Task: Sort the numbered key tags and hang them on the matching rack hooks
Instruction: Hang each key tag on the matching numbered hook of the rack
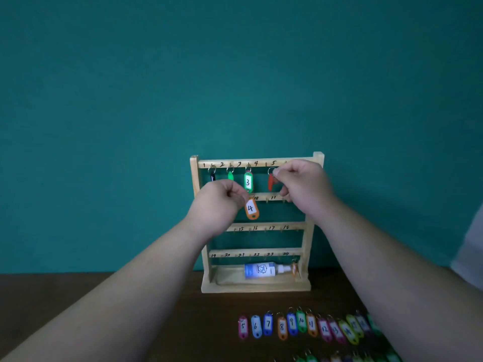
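Judging by its build, the orange tag marked 4 [251, 209] is a light, stiff plastic oval with a paper label, best taken at its top by the small metal ring, which must be what slips over a hook; it dangles from the pinched fingers of the left hand [219, 202], in front of the wooden rack's [194, 178] second bar. Up at the top bar the right hand [300, 182] is closed on a red tag [271, 182] whose ring sits near the hook numbered 4; the green tag 3 [248, 182] hangs beside it, and a row of numbered tags [300, 325] lies on the dark table [156, 309] below.
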